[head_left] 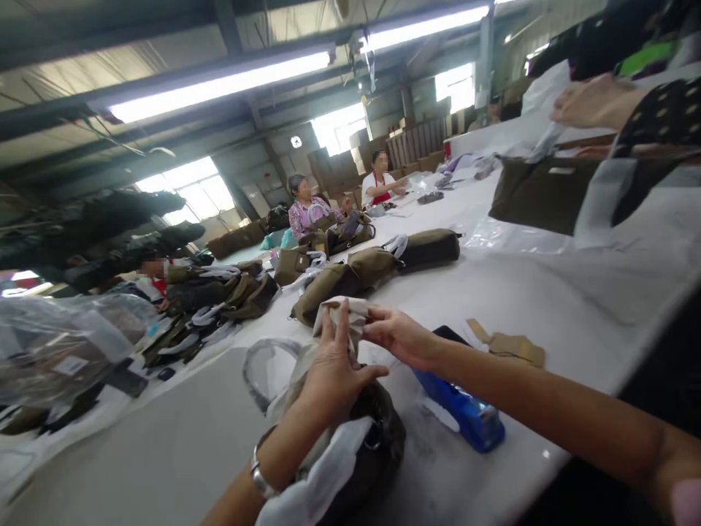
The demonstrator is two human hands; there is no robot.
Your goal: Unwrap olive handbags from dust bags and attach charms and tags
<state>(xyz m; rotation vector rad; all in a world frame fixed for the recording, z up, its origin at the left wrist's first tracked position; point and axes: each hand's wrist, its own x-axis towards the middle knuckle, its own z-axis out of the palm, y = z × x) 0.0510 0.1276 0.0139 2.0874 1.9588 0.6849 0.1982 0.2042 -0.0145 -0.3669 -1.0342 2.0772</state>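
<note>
In front of me a dark olive handbag [391, 431] stands on the white table, its pale inner lining [358, 308] pulled up out of the opening. My left hand [334, 369] lies against the lining with its fingers stretched and its thumb spread. The lining's upper edge is pinched between the fingers of my right hand [402, 336]. White wrapping [336, 464] covers one bag handle below my left wrist; another wrapped handle [255, 372] loops out to the left. My left forearm hides part of the bag.
Right of the bag lies a blue tape dispenser [465, 409], with brown card tags [515, 348] behind it. Several olive bags [377, 267] line the table ahead; more are piled left [224, 292]. At right, a co-worker's hand [596, 102] is over another bag [542, 191]. Two people sit across the table.
</note>
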